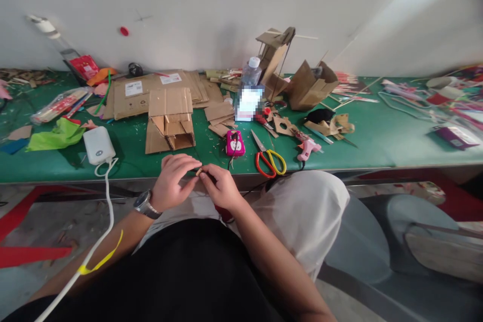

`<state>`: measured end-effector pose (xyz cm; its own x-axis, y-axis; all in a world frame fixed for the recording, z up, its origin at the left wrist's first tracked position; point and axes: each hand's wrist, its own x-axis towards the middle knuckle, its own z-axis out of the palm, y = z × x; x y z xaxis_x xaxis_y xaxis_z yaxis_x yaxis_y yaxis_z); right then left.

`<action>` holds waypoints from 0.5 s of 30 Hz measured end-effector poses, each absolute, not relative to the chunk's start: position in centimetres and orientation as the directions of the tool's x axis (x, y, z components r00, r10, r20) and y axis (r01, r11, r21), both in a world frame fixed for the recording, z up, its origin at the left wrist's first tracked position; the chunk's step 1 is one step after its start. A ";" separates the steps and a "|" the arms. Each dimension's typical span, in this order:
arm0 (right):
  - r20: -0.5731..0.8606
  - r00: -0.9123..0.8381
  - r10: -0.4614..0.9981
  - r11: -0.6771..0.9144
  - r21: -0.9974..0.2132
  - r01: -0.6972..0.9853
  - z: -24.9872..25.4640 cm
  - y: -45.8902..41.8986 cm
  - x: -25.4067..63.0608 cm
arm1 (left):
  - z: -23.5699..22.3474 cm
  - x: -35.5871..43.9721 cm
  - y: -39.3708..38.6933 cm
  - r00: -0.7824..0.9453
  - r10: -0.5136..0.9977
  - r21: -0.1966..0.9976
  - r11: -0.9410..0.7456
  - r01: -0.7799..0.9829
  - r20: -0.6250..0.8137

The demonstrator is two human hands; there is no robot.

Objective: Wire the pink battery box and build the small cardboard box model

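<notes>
Over my lap, just off the table's near edge, my left hand (174, 181) and my right hand (221, 188) meet at the fingertips. Both pinch a small tan piece (198, 172), with something dark beside it; its kind is too small to make out. A cardboard structure (170, 121) with an open-fronted box part stands on the table beyond my left hand. Past my right hand lie a pink case (235, 144) with a dark cord and scissors (269, 158) with red and yellow handles, blades apart.
A pink glue gun (308, 147) lies right of the scissors. On the green table (211, 158) are a white power bank (98, 145) with a cable, a water bottle (251, 73), flat cardboard (130, 98), and a paper bag (312, 85). A grey stool (358, 231) is at right.
</notes>
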<state>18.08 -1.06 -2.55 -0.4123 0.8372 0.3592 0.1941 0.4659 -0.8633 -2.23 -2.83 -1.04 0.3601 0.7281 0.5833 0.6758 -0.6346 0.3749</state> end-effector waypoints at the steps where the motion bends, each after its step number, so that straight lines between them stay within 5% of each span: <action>1: 0.361 -0.417 0.834 0.469 -0.862 0.191 -2.6 -1.0 18.1 | -1.0 -2.2 -2.7 0.370 0.732 0.377 -0.636 0.673 0.572; 15: 0.318 -0.285 0.904 0.384 -0.898 0.216 -2.6 -0.8 18.1 | -1.6 -2.1 -1.7 0.293 0.749 0.541 -0.642 0.542 0.595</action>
